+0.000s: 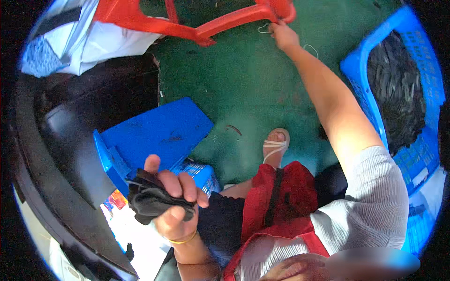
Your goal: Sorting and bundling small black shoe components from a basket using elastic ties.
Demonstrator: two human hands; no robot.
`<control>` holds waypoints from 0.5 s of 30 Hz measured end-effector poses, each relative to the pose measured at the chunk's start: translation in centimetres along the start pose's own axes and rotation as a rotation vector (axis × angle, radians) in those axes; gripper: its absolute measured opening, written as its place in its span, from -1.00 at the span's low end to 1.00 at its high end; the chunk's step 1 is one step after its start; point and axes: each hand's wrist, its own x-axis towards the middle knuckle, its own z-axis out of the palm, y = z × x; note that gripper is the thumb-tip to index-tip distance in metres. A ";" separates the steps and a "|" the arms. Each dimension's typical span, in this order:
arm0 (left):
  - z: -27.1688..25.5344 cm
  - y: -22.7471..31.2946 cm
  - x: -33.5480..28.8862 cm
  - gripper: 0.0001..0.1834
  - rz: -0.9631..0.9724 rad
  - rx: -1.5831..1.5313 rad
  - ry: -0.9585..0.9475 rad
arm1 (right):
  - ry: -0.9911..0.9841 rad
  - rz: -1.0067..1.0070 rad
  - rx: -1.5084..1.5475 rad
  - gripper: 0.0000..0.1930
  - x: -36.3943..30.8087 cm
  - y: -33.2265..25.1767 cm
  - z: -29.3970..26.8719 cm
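Note:
My left hand (176,201) is closed around a bunch of black cloth pieces (149,199), held low in front of my lap, beside a blue plastic board (157,129). My right hand (282,35) is stretched far out over the green floor and its fingers pinch a thin white string or elastic loop (265,28) right at the leg of a red plastic stool (220,21). A second white loop (310,48) lies on the floor by my forearm.
A blue plastic crate (398,84) filled with black strips stands at the right. A smaller blue basket (201,174) sits under the board. A large black curved surface (70,154) fills the left side. My sandalled foot (275,144) rests on the green floor (243,89).

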 end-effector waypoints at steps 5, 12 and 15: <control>-0.2 -1.0 1.4 -0.18 -0.131 0.115 0.085 | 0.105 -0.114 -0.049 -0.78 -1.6 -0.6 -0.7; 2.5 -4.7 7.4 -0.63 -0.219 0.505 -0.107 | -0.635 -0.652 0.072 -0.83 -15.3 -17.4 -18.8; 6.0 -7.0 8.7 -0.66 -0.276 0.446 -0.299 | -0.440 -0.420 0.142 -0.81 -18.6 -14.8 -25.8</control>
